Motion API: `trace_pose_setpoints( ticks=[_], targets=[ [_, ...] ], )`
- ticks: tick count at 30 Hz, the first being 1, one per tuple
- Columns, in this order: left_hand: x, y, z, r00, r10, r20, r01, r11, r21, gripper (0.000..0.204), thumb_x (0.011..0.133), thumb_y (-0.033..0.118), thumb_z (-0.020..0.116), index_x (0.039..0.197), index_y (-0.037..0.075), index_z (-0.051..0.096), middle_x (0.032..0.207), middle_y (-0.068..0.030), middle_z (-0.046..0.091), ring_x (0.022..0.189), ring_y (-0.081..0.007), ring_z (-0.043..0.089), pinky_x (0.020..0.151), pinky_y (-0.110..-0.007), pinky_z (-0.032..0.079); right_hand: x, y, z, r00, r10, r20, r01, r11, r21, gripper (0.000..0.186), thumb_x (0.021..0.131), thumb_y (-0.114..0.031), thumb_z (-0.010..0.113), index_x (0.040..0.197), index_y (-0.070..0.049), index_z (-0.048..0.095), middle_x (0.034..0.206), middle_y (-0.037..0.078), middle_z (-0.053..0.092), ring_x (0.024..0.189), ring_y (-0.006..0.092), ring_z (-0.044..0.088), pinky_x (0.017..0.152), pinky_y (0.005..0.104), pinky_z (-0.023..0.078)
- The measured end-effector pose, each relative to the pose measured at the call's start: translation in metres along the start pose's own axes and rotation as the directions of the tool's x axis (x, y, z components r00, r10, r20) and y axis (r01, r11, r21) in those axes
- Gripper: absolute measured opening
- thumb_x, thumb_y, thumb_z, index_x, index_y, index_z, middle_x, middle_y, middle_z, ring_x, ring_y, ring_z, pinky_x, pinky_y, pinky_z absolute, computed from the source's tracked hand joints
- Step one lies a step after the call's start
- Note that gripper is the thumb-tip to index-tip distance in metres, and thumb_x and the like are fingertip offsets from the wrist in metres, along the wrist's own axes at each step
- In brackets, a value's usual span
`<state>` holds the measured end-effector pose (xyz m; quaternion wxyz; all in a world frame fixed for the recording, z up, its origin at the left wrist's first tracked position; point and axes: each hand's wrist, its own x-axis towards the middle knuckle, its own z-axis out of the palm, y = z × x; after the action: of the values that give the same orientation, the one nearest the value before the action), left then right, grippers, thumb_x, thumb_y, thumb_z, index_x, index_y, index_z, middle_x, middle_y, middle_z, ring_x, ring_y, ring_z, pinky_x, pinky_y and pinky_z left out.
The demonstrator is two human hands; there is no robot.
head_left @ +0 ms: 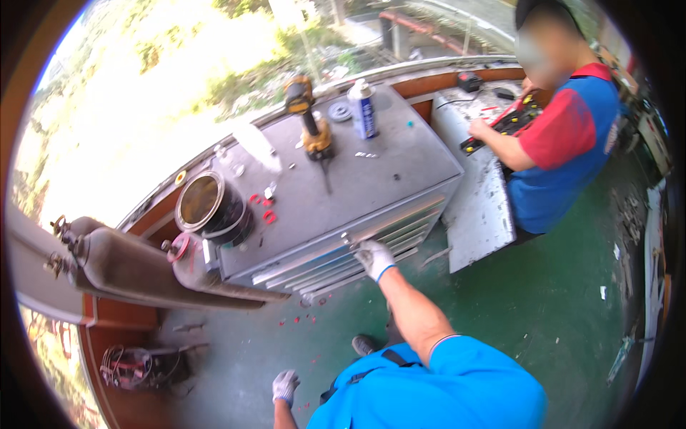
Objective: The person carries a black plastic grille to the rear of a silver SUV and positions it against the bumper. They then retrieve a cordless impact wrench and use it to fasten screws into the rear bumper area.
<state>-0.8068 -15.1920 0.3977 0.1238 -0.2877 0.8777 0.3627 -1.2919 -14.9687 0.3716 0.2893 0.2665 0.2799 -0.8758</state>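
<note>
white-gloved, your right hand seems to pinch a small silvery piece at the fingertips, by the drawer fronts.
the fingertip hold probably suits so little a thing; your left hand hangs low, apart from the cabinet, and you can't tell how far its fingers spread. past the near edge of the grey cabinet top, the drill and spray can stand back, perhaps for easy reach. the white bench bounds your right; green floor spreads on your side, likely giving elbow room.
</note>
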Motion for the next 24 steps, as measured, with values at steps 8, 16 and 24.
trace_pose_setpoints(
  ticks=[8,16,24],
  targets=[
    [0.002,0.145,-0.020,0.970,-0.206,-0.127,0.170,0.954,-0.248,0.045,0.091,0.038,0.060,0.117,0.002,0.065,0.107,-0.0190,0.069,0.095,-0.0304,0.068,0.085,-0.034,0.051,-0.106,-0.014,-0.056,0.987,0.064,0.150,-0.041,0.988,-0.149,0.006,0.083,-0.003,0.068,0.088,-0.003,0.065,0.087,0.010,0.068,0.082,0.0250,0.067,0.081,0.0423,0.058],
    [0.034,0.215,-0.065,0.977,0.007,-0.212,-0.066,0.959,-0.277,0.033,0.090,0.025,0.065,0.113,0.002,0.067,0.103,-0.0168,0.070,0.091,-0.0276,0.069,0.083,-0.034,0.052,-0.201,-0.048,-0.105,0.973,0.226,-0.052,-0.232,0.935,-0.270,0.033,0.085,-0.020,0.073,0.110,-0.002,0.062,0.104,0.014,0.065,0.094,0.0294,0.064,0.077,0.0427,0.057],
    [0.077,0.218,-0.054,0.932,0.152,-0.329,-0.212,0.965,-0.153,0.027,0.089,0.027,0.063,0.107,0.007,0.068,0.095,-0.0154,0.067,0.084,-0.0335,0.067,0.076,-0.040,0.053,-0.252,-0.077,-0.154,0.985,0.028,-0.172,-0.074,0.960,-0.269,0.040,0.089,-0.027,0.069,0.119,-0.003,0.058,0.108,0.014,0.064,0.093,0.0279,0.065,0.070,0.0393,0.059]
  ],
)
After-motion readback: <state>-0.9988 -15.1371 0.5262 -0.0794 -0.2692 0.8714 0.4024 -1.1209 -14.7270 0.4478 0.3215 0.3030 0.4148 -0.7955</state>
